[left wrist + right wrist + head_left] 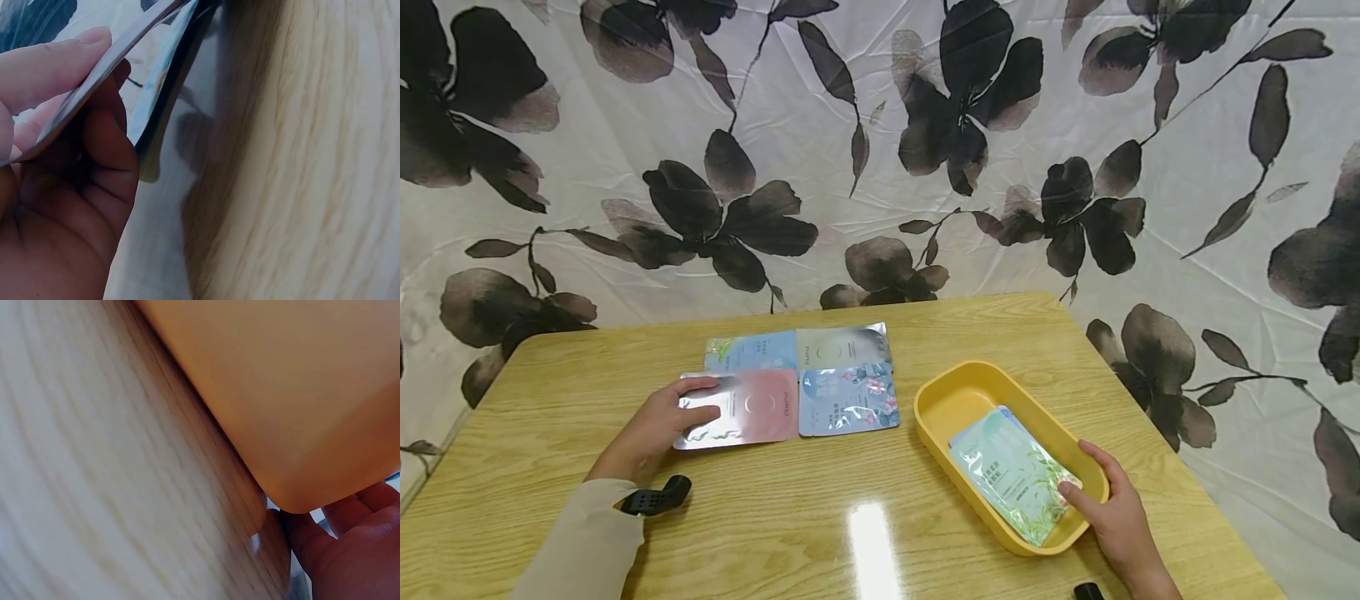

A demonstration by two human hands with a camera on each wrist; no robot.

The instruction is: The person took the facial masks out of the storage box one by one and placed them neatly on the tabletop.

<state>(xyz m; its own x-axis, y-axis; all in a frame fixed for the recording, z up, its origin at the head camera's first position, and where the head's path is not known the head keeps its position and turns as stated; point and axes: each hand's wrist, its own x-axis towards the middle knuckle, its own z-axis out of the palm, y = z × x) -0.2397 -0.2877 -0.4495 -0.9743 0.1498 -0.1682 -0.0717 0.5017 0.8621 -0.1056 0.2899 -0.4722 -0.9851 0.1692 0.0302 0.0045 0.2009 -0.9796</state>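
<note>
At the left, my left hand (658, 425) pinches the left edge of a pink and silver sheet mask packet (763, 408). In the left wrist view the thumb lies on one face of the packet (94, 78) and the curled fingers on the other. Beside and behind it lie a blue floral packet (850, 400), a silvery green one (842, 346) and a light blue one (756, 350). My right hand (1120, 517) grips the near right end of a yellow plastic bin (940, 462), thumb over the rim. Inside, a green leafy packet (1011, 475) rests on a bluish one, mostly hidden.
The wood-grain table (760, 525) carries everything, and its far edge meets a white cloth (865, 250) with dark flowers. A black strap device (658, 497) sits on the left wrist. Light glares off the tabletop near the front.
</note>
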